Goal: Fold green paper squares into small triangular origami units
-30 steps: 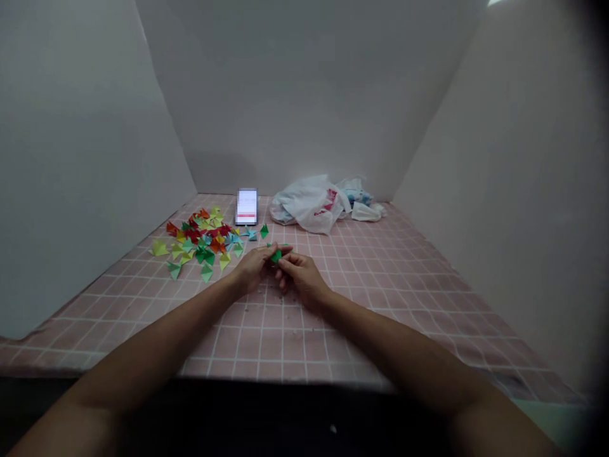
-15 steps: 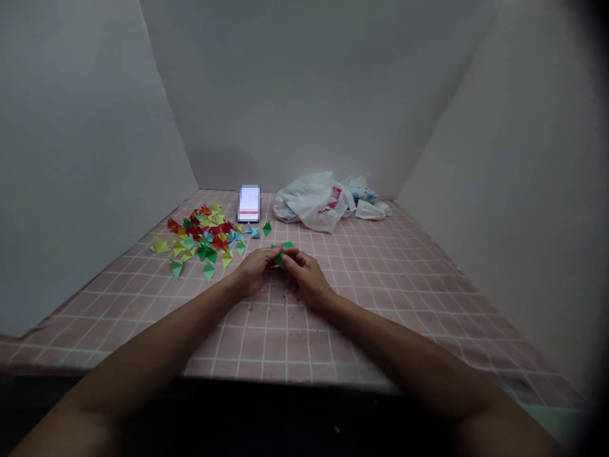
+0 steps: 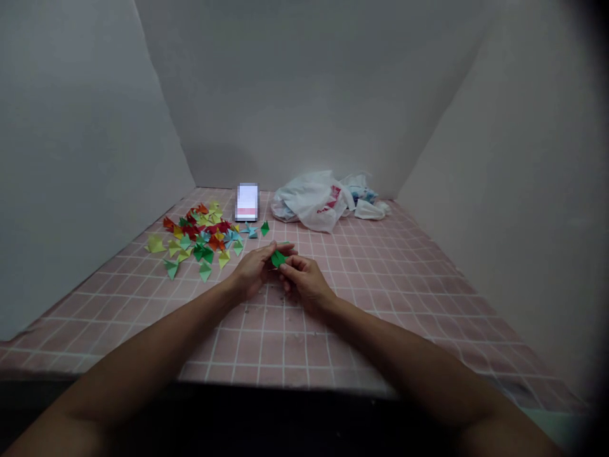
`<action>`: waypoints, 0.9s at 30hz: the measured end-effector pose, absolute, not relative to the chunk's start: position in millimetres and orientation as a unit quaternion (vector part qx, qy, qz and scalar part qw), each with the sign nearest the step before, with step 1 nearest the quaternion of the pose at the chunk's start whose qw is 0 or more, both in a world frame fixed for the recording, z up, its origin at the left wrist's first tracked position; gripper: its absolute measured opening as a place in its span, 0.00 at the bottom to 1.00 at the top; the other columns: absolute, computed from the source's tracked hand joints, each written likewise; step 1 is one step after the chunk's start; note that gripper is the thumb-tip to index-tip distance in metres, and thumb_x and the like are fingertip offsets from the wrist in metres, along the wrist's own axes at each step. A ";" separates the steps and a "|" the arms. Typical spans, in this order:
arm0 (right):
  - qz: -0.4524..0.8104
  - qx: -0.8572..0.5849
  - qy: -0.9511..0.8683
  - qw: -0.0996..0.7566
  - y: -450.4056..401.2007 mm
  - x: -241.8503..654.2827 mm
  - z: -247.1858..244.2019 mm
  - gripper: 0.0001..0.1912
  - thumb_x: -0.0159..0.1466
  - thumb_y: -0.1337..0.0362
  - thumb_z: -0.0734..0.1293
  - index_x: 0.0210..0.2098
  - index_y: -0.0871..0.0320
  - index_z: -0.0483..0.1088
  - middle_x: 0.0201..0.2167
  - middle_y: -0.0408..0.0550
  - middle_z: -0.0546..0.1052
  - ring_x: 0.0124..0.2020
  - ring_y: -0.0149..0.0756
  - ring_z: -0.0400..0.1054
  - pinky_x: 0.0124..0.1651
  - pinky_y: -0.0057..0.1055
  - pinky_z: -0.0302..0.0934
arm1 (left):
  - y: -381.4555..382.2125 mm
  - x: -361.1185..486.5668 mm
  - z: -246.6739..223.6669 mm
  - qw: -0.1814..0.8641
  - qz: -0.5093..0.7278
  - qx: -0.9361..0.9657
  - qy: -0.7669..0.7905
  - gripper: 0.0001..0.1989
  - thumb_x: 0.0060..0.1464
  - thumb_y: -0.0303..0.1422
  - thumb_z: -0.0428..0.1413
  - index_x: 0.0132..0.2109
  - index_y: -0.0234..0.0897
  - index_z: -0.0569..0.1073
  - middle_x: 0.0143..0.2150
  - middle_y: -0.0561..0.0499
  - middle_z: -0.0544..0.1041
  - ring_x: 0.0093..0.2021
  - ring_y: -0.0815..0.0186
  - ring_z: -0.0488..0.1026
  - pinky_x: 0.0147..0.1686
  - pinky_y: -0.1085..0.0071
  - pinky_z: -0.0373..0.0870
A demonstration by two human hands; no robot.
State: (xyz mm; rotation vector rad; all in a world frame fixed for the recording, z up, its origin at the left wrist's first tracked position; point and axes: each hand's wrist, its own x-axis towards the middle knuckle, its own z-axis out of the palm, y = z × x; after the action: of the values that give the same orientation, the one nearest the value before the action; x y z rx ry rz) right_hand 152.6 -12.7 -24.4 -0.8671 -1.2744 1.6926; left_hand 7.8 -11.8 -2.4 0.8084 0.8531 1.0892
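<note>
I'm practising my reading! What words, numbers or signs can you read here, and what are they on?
None can be read for sure.
White bag: red print, too small and creased to read.
Phone: its screen is blurred into blocks, so nothing can be read.
Held green paper: no writing that I can see.

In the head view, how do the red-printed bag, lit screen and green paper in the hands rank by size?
Largest to smallest:
1. red-printed bag
2. lit screen
3. green paper, partly covered
</note>
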 end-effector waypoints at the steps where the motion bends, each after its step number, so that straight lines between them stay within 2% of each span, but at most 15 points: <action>1: 0.673 -0.347 -0.506 0.413 -13.1 153.0 -24.0 0.15 0.58 0.55 0.72 0.26 0.54 0.64 0.14 0.38 0.68 0.12 0.26 0.55 0.14 0.25 0.46 | -11.8 7.9 -1.5 0.693 0.494 0.362 0.380 0.18 0.67 0.39 0.50 0.50 0.32 0.80 0.50 0.37 0.80 0.34 0.62 0.78 0.30 0.67 0.76; 3: 0.671 -0.351 -0.506 0.413 -13.5 153.4 -23.5 0.14 0.59 0.56 0.71 0.26 0.54 0.64 0.14 0.37 0.67 0.12 0.26 0.55 0.14 0.24 0.46 | -11.3 7.9 0.0 0.687 0.503 0.361 0.380 0.18 0.68 0.38 0.49 0.53 0.34 0.78 0.52 0.37 0.79 0.37 0.61 0.78 0.30 0.68 0.76; 6: 0.669 -0.353 -0.500 0.422 -13.1 153.3 -23.4 0.13 0.58 0.57 0.71 0.25 0.55 0.65 0.16 0.38 0.67 0.14 0.26 0.57 0.15 0.24 0.47 | -9.6 6.2 1.0 0.674 0.520 0.349 0.392 0.22 0.68 0.46 0.49 0.58 0.37 0.74 0.53 0.38 0.79 0.40 0.61 0.79 0.32 0.68 0.75; 8: 0.664 -0.356 -0.491 0.438 -12.7 153.3 -23.2 0.13 0.58 0.57 0.71 0.25 0.56 0.65 0.17 0.38 0.68 0.15 0.26 0.58 0.16 0.24 0.49 | -8.8 4.7 0.4 0.655 0.525 0.361 0.407 0.24 0.62 0.49 0.55 0.57 0.37 0.74 0.51 0.40 0.79 0.40 0.62 0.78 0.35 0.68 0.75; 11: 0.647 -0.353 -0.497 0.458 -12.7 153.5 -22.3 0.13 0.59 0.57 0.70 0.25 0.57 0.66 0.17 0.38 0.68 0.16 0.25 0.58 0.18 0.24 0.51 | -9.3 4.5 -2.2 0.601 0.512 0.443 0.425 0.20 0.49 0.42 0.68 0.45 0.34 0.78 0.39 0.47 0.81 0.33 0.66 0.76 0.34 0.70 0.73; 13: 0.645 -0.346 -0.501 0.461 -13.2 153.6 -21.9 0.13 0.58 0.57 0.71 0.25 0.58 0.68 0.17 0.38 0.68 0.16 0.25 0.58 0.19 0.24 0.52 | -10.5 5.8 -3.5 0.557 0.511 0.492 0.431 0.14 0.46 0.39 0.69 0.33 0.32 0.77 0.28 0.52 0.77 0.27 0.69 0.72 0.30 0.73 0.69; 15: 0.651 -0.341 -0.499 0.459 -13.8 153.4 -22.1 0.13 0.58 0.56 0.71 0.26 0.58 0.68 0.17 0.38 0.68 0.16 0.25 0.59 0.19 0.24 0.52 | -11.6 7.2 -3.5 0.525 0.523 0.508 0.439 0.16 0.46 0.39 0.67 0.25 0.33 0.73 0.21 0.55 0.72 0.23 0.72 0.68 0.26 0.75 0.65; 20: 0.673 -0.320 -0.488 0.455 -14.1 152.9 -22.9 0.15 0.56 0.55 0.73 0.25 0.58 0.67 0.18 0.37 0.69 0.16 0.24 0.60 0.18 0.23 0.53 | -12.6 7.8 -0.3 0.493 0.539 0.511 0.453 0.18 0.48 0.41 0.65 0.22 0.34 0.71 0.18 0.56 0.70 0.20 0.73 0.66 0.23 0.76 0.62; 24: 0.684 -0.312 -0.479 0.453 -14.4 152.9 -22.9 0.15 0.56 0.56 0.73 0.24 0.58 0.66 0.19 0.38 0.71 0.15 0.24 0.61 0.18 0.23 0.55 | -11.6 5.5 -1.1 0.481 0.535 0.518 0.462 0.21 0.52 0.46 0.62 0.22 0.33 0.72 0.18 0.53 0.71 0.20 0.71 0.67 0.23 0.75 0.63; 27: 0.691 -0.310 -0.465 0.459 -14.1 153.7 -22.9 0.16 0.55 0.56 0.74 0.25 0.58 0.67 0.20 0.38 0.72 0.15 0.24 0.62 0.18 0.23 0.55 | -8.7 -0.4 -1.8 0.471 0.547 0.516 0.461 0.21 0.56 0.48 0.58 0.30 0.32 0.75 0.23 0.52 0.73 0.22 0.70 0.71 0.25 0.74 0.68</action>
State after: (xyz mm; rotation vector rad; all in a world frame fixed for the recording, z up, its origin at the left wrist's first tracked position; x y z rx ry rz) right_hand 153.7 -14.1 -22.9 -0.7629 -1.1460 1.7010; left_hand -0.4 -8.7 -1.8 1.2650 1.1288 1.3404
